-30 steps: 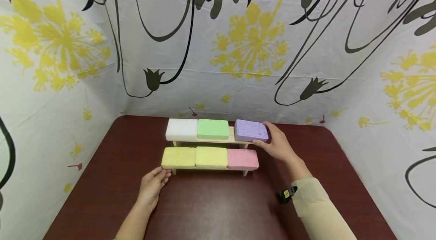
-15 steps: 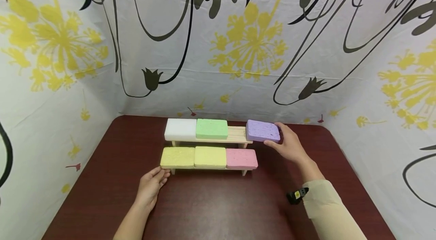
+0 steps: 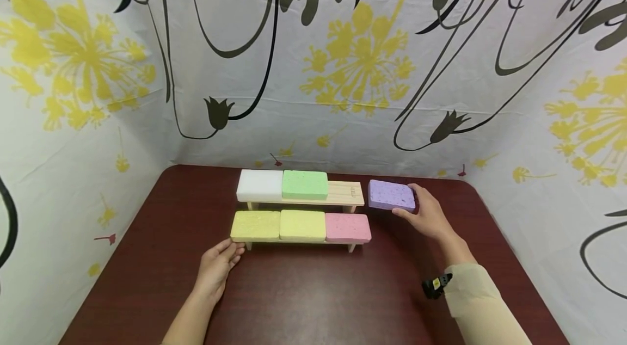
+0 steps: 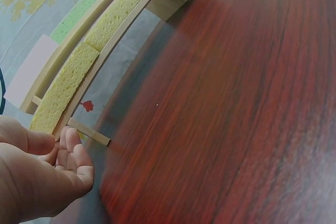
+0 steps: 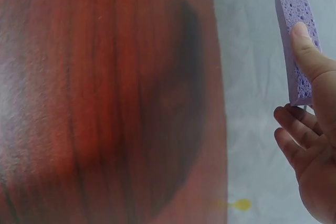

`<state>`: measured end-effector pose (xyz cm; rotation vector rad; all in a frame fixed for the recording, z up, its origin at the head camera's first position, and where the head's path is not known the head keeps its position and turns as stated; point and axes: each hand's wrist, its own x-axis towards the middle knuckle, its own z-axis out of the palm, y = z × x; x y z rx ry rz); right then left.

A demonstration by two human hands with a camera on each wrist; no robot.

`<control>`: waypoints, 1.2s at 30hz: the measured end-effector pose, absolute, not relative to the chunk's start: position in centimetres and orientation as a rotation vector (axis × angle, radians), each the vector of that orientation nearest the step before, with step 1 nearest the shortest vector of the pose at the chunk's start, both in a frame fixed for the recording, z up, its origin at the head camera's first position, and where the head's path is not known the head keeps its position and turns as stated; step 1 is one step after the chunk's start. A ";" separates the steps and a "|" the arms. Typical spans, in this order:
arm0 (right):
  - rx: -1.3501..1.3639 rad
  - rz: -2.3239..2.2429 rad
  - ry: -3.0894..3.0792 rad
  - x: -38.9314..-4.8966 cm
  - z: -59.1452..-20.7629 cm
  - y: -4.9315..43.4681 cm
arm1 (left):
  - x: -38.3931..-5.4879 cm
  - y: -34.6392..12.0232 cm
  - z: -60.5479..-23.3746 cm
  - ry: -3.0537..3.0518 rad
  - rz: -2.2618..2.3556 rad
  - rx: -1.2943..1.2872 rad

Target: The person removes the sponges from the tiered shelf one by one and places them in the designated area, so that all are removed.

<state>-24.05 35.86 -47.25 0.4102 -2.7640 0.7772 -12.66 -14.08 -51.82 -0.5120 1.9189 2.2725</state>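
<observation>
My right hand (image 3: 431, 216) grips a purple sponge (image 3: 390, 195) by its right end, off to the right of the back wooden stand (image 3: 345, 192). In the right wrist view the thumb lies along the pitted face of the sponge (image 5: 297, 3). My left hand (image 3: 218, 268) pinches the left end of the front wooden stand (image 4: 112, 51), thumb above and fingers curled below. A dull yellow sponge (image 3: 256, 226), a pale yellow sponge (image 3: 302, 225) and a pink sponge (image 3: 348, 227) sit side by side on that front stand.
On the back stand lie a white sponge (image 3: 259, 185) and a green sponge (image 3: 305, 185), with bare slats to their right. Both stands rest on a dark red-brown table (image 3: 303, 290). A patterned cloth (image 3: 294, 89) closes in the back and sides.
My right hand has carried the purple sponge rightward off the back stand, then slightly nearer, uncovering the stand's right end. The left hand keeps its place.
</observation>
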 end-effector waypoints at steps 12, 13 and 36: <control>0.396 0.759 -2.890 -24.3 -50.4 36.9 | -12.5 -14.1 -51.9 1.934 2.257 -0.499; 0.399 0.753 -2.897 -24.4 -50.6 37.0 | -12.5 -14.1 -51.8 1.940 2.253 -0.493; 0.364 0.756 -2.955 -24.1 -52.0 37.3 | -12.4 -14.1 -51.9 1.928 2.258 -0.462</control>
